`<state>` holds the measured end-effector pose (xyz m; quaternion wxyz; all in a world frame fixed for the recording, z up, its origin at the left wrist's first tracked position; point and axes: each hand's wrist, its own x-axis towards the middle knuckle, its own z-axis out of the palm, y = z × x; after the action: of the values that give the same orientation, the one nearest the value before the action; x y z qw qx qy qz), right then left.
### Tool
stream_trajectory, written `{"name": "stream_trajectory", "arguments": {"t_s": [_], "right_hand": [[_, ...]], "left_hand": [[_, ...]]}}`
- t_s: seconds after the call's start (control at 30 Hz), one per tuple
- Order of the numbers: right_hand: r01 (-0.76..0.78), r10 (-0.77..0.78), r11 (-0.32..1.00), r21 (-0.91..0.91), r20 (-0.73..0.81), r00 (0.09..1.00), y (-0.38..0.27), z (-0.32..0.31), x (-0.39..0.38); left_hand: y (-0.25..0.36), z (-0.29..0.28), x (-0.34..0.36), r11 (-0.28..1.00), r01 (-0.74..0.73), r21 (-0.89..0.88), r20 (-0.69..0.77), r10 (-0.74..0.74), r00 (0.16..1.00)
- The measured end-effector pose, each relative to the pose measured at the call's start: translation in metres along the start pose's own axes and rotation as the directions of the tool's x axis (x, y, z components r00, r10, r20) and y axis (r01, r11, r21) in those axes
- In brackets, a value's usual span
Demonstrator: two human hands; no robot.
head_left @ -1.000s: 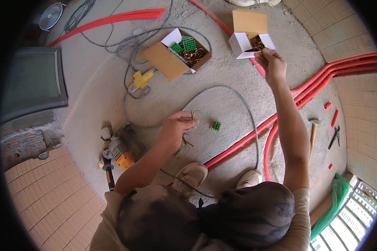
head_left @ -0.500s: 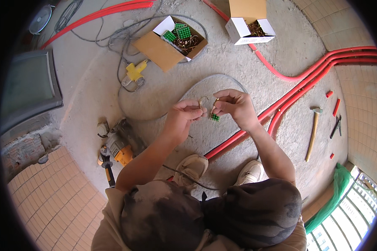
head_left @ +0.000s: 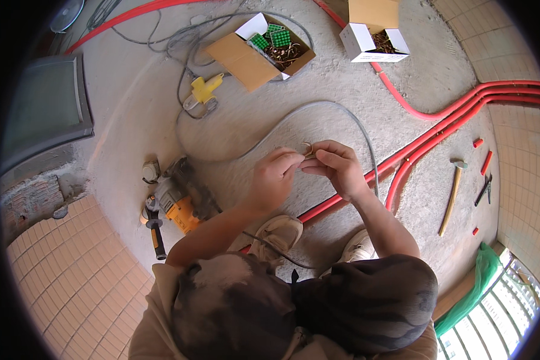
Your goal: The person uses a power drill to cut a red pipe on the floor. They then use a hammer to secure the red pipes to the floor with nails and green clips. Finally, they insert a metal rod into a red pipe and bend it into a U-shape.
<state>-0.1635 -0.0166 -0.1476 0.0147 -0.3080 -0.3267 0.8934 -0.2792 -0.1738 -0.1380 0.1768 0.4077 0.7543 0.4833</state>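
My left hand (head_left: 275, 180) and my right hand (head_left: 342, 169) meet in front of me above the concrete floor, fingers of both pinched together. A thin, curved brass-coloured metal clip (head_left: 308, 146) sticks up between the fingertips, gripped by my right thumb and fingers. The left fingertips press close against it; whatever else they hold is hidden behind them. No green block shows at the hands now. Farther off, an open cardboard box (head_left: 237, 63) contains green gridded blocks (head_left: 279, 38) and a heap of brass-coloured metal pieces (head_left: 287, 55).
Red pipes (head_left: 423, 144) run across the floor at right. An orange-and-grey power tool (head_left: 177, 204) lies at left, near a yellow connector (head_left: 207, 88) and grey cable (head_left: 318, 103). A second open box (head_left: 360, 45) stands far off. At right lie a hammer (head_left: 451, 198) and pliers (head_left: 483, 191).
My hands have come together from slightly apart. The small green block seen under my right fingers is out of sight now. The view has shifted, so the floor things appear farther right.
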Motion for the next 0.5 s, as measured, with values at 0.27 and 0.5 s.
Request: {"name": "stream_trajectory", "arguments": {"t_s": [0.27,0.5], "right_hand": [[-0.019,0.007,0.987,-0.161,-0.076,0.997,0.021,-0.001,0.007],[-0.015,-0.028,0.928,-0.373,-0.108,0.994,0.026,-0.004,0.046]], "left_hand": [[-0.007,0.000,-0.008,0.938,0.313,-0.147,0.072,-0.305,0.950],[-0.056,-0.007,-0.001,0.914,0.398,-0.084,0.099,-0.390,0.916]]}}
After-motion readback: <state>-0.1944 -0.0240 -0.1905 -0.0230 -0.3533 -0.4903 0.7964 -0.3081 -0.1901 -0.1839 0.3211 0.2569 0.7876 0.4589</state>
